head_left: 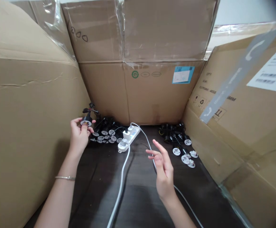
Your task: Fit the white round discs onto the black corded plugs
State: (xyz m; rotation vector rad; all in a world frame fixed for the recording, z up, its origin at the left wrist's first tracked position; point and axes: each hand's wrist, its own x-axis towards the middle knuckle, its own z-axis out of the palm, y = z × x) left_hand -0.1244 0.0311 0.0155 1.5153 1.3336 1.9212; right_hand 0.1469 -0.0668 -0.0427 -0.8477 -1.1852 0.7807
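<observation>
Left hand [79, 136] grasping a round black plastic lamp socket [86, 120], centre-left of frame; right hand [163, 171] released, empty, fingers spread, beside a thin white cable [149, 147].

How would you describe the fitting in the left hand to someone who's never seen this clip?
At the foot of the cardboard cartons, a white power strip sits between two heaps of black fittings with white round faces. This fitting is off the dark tabletop, gripped in the left hand.
</observation>
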